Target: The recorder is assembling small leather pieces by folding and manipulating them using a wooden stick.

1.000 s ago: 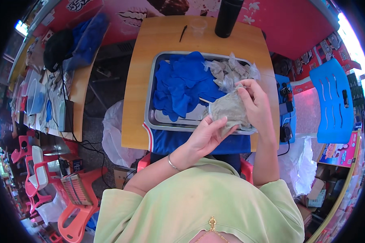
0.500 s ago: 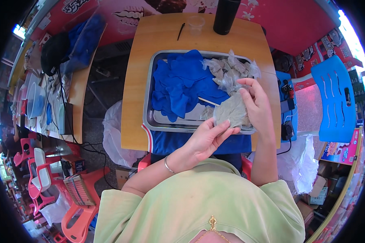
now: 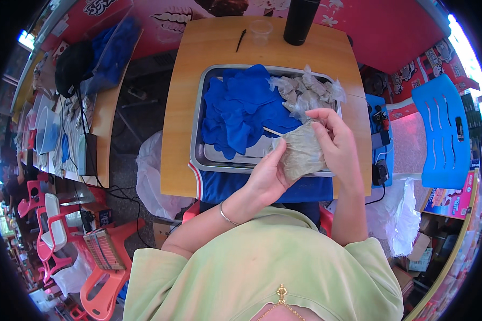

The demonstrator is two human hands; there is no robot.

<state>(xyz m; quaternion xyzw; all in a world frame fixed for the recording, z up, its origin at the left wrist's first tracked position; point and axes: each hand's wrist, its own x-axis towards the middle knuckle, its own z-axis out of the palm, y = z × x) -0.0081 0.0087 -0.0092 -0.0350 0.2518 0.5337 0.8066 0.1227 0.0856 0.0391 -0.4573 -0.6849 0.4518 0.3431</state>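
A clear plastic bag of grey-brown stuff (image 3: 300,154) is held between both hands over the near right corner of a metal tray (image 3: 198,128). My left hand (image 3: 268,174) grips its left side and my right hand (image 3: 332,142) pinches its top right. In the tray lie a heap of blue gloves (image 3: 241,109) on the left and several more small filled bags (image 3: 305,91) at the far right. A thin wooden stick (image 3: 273,131) rests on the gloves just beside the held bag.
The tray sits on a wooden table (image 3: 179,107). At its far edge stand a black bottle (image 3: 300,21), a clear plastic cup (image 3: 261,31) and a dark pen (image 3: 241,40). A blue chair (image 3: 439,134) is at the right, red chairs (image 3: 53,230) at the lower left.
Both hands with the bag have come slightly nearer to me, toward the tray's near right corner. The left hand's grip on the bag has closed in.
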